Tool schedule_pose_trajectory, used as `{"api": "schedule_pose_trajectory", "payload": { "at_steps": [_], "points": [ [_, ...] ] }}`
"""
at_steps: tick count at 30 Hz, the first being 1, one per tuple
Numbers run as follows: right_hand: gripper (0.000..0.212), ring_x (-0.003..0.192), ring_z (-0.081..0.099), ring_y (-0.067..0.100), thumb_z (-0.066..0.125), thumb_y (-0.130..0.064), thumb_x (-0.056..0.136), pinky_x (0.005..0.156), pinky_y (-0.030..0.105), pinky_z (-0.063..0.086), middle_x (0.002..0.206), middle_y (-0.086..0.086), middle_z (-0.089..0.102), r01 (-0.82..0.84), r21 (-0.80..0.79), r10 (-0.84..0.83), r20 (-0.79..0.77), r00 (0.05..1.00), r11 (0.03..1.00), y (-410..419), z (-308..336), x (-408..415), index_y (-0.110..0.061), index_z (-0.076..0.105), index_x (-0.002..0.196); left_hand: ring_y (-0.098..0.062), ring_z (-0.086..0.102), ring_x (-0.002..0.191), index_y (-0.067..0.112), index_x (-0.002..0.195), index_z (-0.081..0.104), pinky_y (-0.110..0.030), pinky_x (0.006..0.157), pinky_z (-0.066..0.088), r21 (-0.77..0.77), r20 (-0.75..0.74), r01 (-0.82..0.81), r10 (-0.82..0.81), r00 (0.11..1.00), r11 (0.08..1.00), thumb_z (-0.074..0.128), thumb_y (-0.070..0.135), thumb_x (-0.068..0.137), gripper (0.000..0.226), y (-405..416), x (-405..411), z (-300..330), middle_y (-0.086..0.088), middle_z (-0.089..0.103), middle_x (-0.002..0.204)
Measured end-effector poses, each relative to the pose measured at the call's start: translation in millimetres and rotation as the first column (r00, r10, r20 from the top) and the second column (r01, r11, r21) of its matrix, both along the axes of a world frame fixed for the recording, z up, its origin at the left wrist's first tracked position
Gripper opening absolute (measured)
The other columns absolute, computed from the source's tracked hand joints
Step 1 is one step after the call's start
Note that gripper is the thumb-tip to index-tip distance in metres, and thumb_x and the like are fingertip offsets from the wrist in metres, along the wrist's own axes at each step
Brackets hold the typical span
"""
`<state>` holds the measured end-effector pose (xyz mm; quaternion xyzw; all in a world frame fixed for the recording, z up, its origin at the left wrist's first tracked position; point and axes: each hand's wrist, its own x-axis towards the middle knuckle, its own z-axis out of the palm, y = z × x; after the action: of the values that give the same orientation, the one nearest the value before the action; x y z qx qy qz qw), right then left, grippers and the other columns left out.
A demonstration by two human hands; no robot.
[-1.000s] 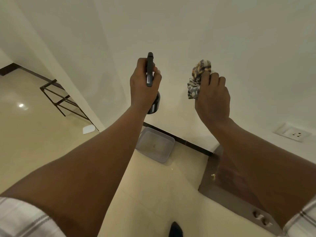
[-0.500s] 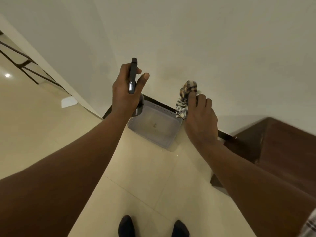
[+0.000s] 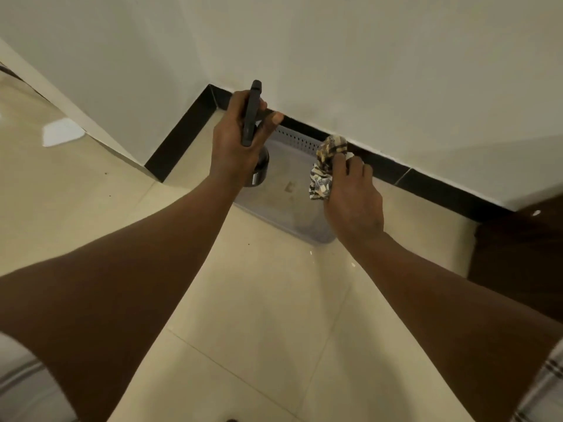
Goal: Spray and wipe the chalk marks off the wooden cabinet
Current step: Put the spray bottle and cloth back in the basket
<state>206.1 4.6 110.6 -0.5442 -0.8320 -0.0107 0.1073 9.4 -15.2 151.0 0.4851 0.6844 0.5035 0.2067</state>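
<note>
Head view, left hand (image 3: 236, 144) grips upright spray bottle (image 3: 251, 117), nozzle toward wall, right hand (image 3: 353, 193) clutching bunched cloth (image 3: 327, 166).

Tray (image 3: 304, 236) on floor (image 3: 268, 300) against wall (image 3: 365, 71) — spray bottle (image 3: 252, 117) left, cloth (image 3: 327, 169) right — cabinet (image 3: 518, 254) far right

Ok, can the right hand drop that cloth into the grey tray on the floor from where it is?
Probably yes: the right hand holds the cloth directly over the tray, with nothing between them.
</note>
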Motion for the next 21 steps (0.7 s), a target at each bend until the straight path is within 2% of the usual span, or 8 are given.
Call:
{"api": "schedule_pose_trajectory", "payload": {
  "at_steps": [3, 7, 11, 14, 16, 19, 21],
  "points": [
    [0.047, 0.096, 0.056, 0.035, 0.065, -0.007, 0.08, 0.059, 0.039, 0.053, 0.109, 0.02, 0.057, -0.02, -0.022, 0.02, 0.002, 1.0, 1.0, 4, -45, -14, -0.002, 0.05, 0.124, -0.009, 0.064, 0.097, 0.012, 0.12, 0.055, -0.026, 0.08, 0.052, 0.001, -0.006, -0.01, 0.01, 1.0, 1.0, 0.067, 0.042, 0.092, 0.043, 7, -9, -46, 0.007, 0.064, 0.107],
    [0.049, 0.094, 0.056, 0.033, 0.063, -0.003, 0.079, 0.063, 0.039, 0.049, 0.11, 0.018, 0.057, -0.034, -0.087, 0.038, 0.043, 0.998, 0.996, 13, -95, -26, -0.003, 0.047, 0.126, -0.01, 0.062, 0.101, 0.011, 0.121, 0.056, -0.02, 0.082, 0.049, -0.01, -0.034, -0.025, 0.024, 0.999, 1.0, 0.066, 0.042, 0.092, 0.044, 15, -13, -92, 0.009, 0.063, 0.106],
    [0.042, 0.084, 0.058, 0.034, 0.063, -0.001, 0.078, 0.064, 0.039, 0.045, 0.102, 0.017, 0.061, -0.05, -0.036, 0.053, 0.097, 0.994, 0.998, 22, -132, -28, -0.003, 0.054, 0.119, -0.014, 0.065, 0.104, 0.012, 0.124, 0.055, -0.035, 0.087, 0.056, -0.021, -0.08, -0.024, 0.022, 0.997, 1.0, 0.064, 0.046, 0.091, 0.048, 21, -17, -128, 0.007, 0.065, 0.112],
    [0.038, 0.087, 0.056, 0.034, 0.063, -0.002, 0.078, 0.069, 0.039, 0.042, 0.102, 0.016, 0.063, -0.053, -0.018, 0.054, 0.103, 0.993, 0.998, 31, -147, -27, -0.004, 0.056, 0.115, -0.014, 0.065, 0.104, 0.014, 0.127, 0.055, -0.042, 0.085, 0.058, -0.035, -0.076, -0.029, 0.027, 0.997, 0.999, 0.064, 0.05, 0.09, 0.053, 26, -19, -149, 0.008, 0.064, 0.114],
    [0.04, 0.093, 0.054, 0.035, 0.062, -0.002, 0.078, 0.074, 0.04, 0.041, 0.106, 0.016, 0.062, -0.044, -0.024, 0.046, 0.104, 0.994, 0.999, 36, -153, -28, -0.005, 0.055, 0.117, -0.012, 0.063, 0.104, 0.013, 0.131, 0.054, -0.036, 0.087, 0.057, -0.051, -0.078, -0.025, 0.021, 0.997, 0.998, 0.064, 0.051, 0.09, 0.057, 30, -19, -160, 0.01, 0.062, 0.112],
    [0.043, 0.1, 0.051, 0.037, 0.055, -0.001, 0.081, 0.079, 0.041, 0.039, 0.113, 0.019, 0.059, -0.054, -0.057, 0.059, 0.092, 0.994, 0.997, 41, -164, -32, -0.003, 0.05, 0.124, -0.005, 0.059, 0.102, 0.011, 0.13, 0.055, -0.015, 0.086, 0.049, -0.047, -0.102, -0.031, 0.026, 0.994, 0.998, 0.065, 0.046, 0.091, 0.054, 37, -18, -172, 0.011, 0.06, 0.111],
    [0.041, 0.101, 0.05, 0.037, 0.052, -0.001, 0.083, 0.08, 0.041, 0.039, 0.114, 0.019, 0.058, -0.054, -0.054, 0.058, 0.085, 0.995, 0.997, 44, -170, -33, -0.003, 0.05, 0.124, -0.007, 0.06, 0.104, 0.012, 0.13, 0.055, -0.018, 0.086, 0.05, -0.047, -0.091, -0.022, 0.017, 0.996, 0.999, 0.064, 0.047, 0.091, 0.053, 42, -18, -179, 0.009, 0.06, 0.113]
  ]
}}
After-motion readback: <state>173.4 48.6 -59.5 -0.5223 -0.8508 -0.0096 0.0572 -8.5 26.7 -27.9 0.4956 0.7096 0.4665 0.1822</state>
